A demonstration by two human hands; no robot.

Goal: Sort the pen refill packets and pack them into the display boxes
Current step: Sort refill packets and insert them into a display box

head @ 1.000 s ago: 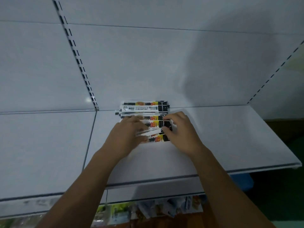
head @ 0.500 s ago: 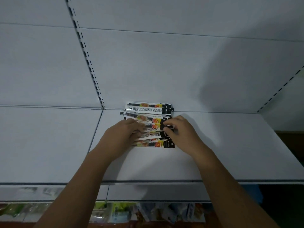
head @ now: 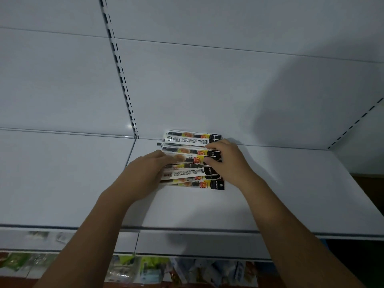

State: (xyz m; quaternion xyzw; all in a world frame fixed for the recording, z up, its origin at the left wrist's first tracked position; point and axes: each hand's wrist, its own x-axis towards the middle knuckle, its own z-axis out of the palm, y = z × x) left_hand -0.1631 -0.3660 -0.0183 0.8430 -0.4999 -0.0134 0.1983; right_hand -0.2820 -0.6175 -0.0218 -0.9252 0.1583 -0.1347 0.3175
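Flat glossy packets [head: 187, 174] held by left hand [head: 145, 173], right hand [head: 226, 161]; smooth white shelf [head: 280, 194].

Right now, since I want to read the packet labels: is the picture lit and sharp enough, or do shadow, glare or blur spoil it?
Head view: dim light, little glare; a broad soft shadow on the back panel right of the refill packets; their small print too soft to read; goods under the shelf blurred; shelf lines bowed by the wide lens.
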